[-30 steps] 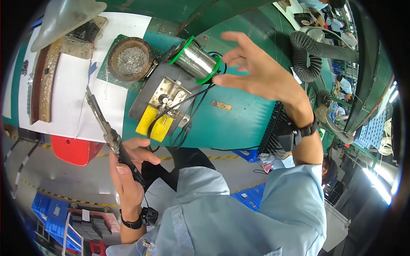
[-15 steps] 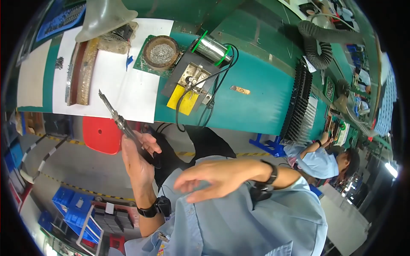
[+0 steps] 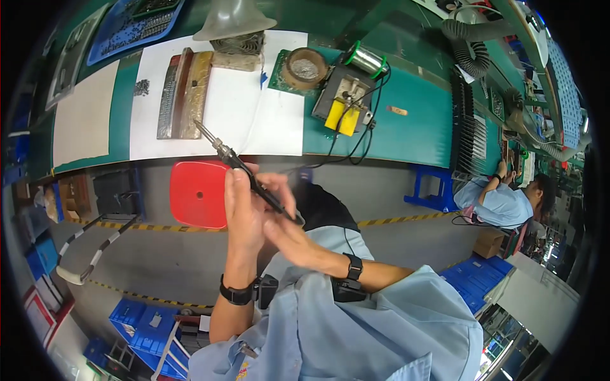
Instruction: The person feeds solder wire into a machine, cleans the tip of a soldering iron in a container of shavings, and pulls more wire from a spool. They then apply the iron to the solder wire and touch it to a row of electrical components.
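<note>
A soldering iron (image 3: 262, 190) with a metal tip and black handle slants up and left over the near table edge. My left hand (image 3: 243, 219) is closed round the front of its handle, thumb on the near side. Close against it, my right hand (image 3: 293, 240) also holds the handle, with fingers above and thumb below, towards the cord end. The tip sits over the edge of a long, brown-and-silver metal strip assembly (image 3: 183, 95) on white paper (image 3: 270, 130); I cannot tell whether they touch.
A round bowl of silvery bits (image 3: 305, 68), an iron stand with yellow sponge (image 3: 346, 105) and a solder wire spool (image 3: 367, 60) stand behind. A funnel-shaped hood (image 3: 234, 19) hangs over the table. A red stool (image 3: 198, 193) is below; a co-worker (image 3: 502, 200) sits at right.
My right hand has come from in front of my chest to the iron and closed on its handle. The view has shifted, so the table things appear farther right.
</note>
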`<state>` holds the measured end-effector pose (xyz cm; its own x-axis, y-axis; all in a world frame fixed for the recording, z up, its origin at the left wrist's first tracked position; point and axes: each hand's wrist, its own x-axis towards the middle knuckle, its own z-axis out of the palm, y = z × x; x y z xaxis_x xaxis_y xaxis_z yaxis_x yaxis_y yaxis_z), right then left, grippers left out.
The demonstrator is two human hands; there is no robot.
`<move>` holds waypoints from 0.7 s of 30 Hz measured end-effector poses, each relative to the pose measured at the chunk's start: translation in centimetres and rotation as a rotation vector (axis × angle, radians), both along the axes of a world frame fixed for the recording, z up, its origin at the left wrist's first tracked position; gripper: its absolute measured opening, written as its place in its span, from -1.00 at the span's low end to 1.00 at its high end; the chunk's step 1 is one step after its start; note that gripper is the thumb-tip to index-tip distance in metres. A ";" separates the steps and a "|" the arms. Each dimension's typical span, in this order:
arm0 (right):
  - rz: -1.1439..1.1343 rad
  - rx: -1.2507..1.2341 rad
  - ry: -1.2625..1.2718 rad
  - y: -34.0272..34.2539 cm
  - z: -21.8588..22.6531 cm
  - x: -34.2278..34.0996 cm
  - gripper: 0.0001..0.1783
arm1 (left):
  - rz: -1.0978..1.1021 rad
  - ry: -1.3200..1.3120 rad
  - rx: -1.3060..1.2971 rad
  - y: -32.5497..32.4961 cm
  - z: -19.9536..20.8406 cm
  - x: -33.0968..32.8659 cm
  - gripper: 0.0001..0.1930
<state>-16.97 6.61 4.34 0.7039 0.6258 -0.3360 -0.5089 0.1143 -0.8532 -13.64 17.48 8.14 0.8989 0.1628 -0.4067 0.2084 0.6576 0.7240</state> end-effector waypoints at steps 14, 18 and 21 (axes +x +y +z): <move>-0.221 -0.005 0.096 6.1 0.2 9.6 -0.45 | 0.193 0.244 -0.086 3.2 -2.6 2.5 -0.67; -0.182 0.010 0.063 6.4 0.4 10.5 -0.49 | 0.163 0.212 -0.173 4.3 -1.8 3.3 -0.60; -0.195 0.013 -0.027 7.1 0.3 10.9 -0.53 | 0.129 0.162 -0.222 5.1 -2.2 3.5 -0.56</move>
